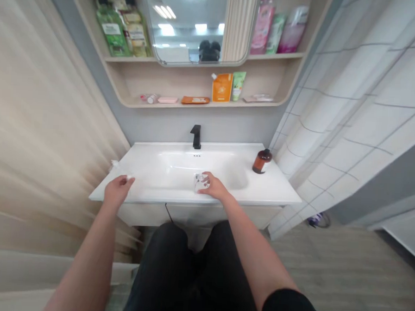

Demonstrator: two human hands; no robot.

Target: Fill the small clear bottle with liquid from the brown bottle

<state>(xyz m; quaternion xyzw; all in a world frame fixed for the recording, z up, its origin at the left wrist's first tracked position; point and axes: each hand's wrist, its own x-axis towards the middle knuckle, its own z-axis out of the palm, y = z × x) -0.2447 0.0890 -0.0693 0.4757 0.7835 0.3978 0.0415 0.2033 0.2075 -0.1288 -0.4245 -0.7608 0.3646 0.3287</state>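
Note:
My right hand [214, 186] rests on the front of a white washbasin [193, 166] and grips a small transparent plastic packet [201, 182] at its fingertips. My left hand [118, 190] is over the basin's front left corner with its fingers curled. Whether those fingers pinch something thin and white cannot be settled. Beyond that hand, a crumpled white scrap [114, 166] lies at the counter's left edge. An amber bottle with a dark cap [262, 161] stands at the right end, apart from both hands.
A black faucet [196, 137] rises behind the bowl. Above it, a wooden shelf [197, 80] holds several toiletries, with a mirror [196, 25] set in it. A beige curtain [38, 119] hangs left, and a tiled wall [351, 121] stands right. My dark-trousered legs [191, 270] are below the counter.

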